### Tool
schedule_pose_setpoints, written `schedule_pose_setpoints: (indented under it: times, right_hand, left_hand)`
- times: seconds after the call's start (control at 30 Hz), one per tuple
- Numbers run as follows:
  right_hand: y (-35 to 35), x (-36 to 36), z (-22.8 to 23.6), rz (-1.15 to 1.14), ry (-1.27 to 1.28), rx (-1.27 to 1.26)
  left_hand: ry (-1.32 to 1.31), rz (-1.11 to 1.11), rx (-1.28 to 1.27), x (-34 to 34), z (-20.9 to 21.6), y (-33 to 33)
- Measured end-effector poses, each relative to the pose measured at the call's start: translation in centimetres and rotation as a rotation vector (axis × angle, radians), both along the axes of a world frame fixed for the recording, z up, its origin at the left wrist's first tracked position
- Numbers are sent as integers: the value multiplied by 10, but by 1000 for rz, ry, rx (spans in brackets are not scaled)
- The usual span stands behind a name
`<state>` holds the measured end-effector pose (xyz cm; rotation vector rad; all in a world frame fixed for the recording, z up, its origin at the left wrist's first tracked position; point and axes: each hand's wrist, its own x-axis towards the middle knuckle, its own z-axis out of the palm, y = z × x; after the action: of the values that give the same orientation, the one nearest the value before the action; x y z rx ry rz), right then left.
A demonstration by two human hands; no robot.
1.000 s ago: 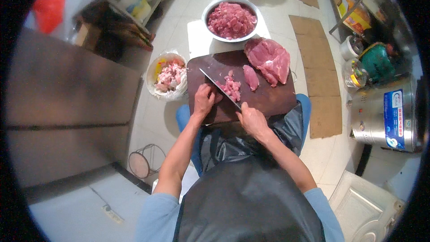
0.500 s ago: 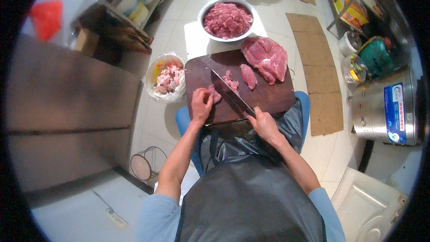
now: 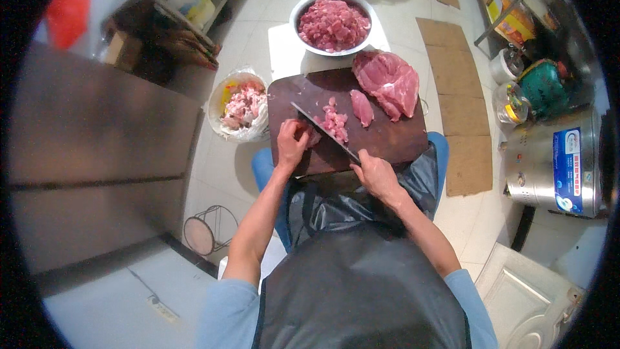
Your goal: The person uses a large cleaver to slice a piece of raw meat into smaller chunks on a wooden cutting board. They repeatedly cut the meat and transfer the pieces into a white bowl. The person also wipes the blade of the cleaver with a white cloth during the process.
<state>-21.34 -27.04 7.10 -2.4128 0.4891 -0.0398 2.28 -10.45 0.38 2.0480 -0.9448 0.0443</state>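
Note:
My right hand (image 3: 376, 176) is closed round the handle of a long-bladed knife (image 3: 327, 133), whose blade points up and left across the dark cutting board (image 3: 391, 145). Fingers curled, my left hand (image 3: 292, 145) holds a small piece of meat (image 3: 314, 137) against the board; the blade passes right beside it and partly hides it. Just right of the blade lies a heap of diced meat (image 3: 334, 123). Farther right are a single strip of meat (image 3: 362, 108) and a big raw chunk (image 3: 389, 83) at the board's far right corner.
Beyond the board, a metal bowl (image 3: 295, 37) heaped with cut meat stands on a white surface (image 3: 281, 58). A lined bucket (image 3: 216, 119) of trimmings is at left. Cardboard (image 3: 460, 113) covers floor at right, near a steel appliance (image 3: 533, 171). A wire stand (image 3: 200, 236) is lower left.
The knife blade has swung left, closer to my left hand, and more diced meat shows to its right. My left hand stays on the meat piece. The view has shifted slightly.

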Motion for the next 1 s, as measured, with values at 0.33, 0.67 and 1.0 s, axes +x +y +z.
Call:
schedule_pose_setpoints:
  times: [0.33,0.67,1.0]
  right_hand:
    - [12,-4,4,-87,-17,41]
    - [14,-12,12,-14,-15,5]
    - [12,8,26,50,74,-22]
  left_hand:
    - [-61,-48,-62,-5,-2,5]
    - [-72,-156,10,1,-6,4]
    - [7,-126,60,-2,-7,5]
